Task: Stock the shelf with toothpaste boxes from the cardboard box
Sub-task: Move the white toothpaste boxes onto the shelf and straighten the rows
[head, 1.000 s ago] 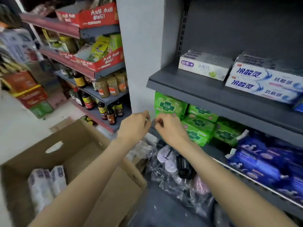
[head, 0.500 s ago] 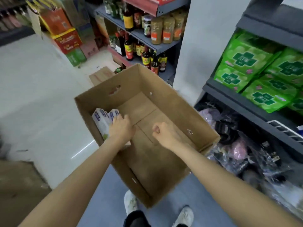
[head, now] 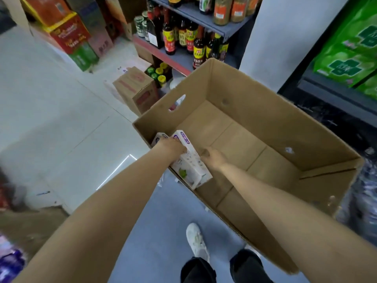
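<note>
Hands (head: pixel 191 153) on toothpaste boxes (head: pixel 190 166) in cardboard box (head: pixel 255 103)

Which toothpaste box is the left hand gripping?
The left hand grips the nearer toothpaste box, between both hands; the other toothpaste box lies beyond it, against the cardboard box wall.

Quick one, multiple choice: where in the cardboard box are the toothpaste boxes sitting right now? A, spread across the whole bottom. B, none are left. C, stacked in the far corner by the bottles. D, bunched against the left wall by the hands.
D: the toothpaste boxes lie against the left wall of the cardboard box, where the left hand grips them and the right hand reaches beside them; the bottom is otherwise bare.
</note>
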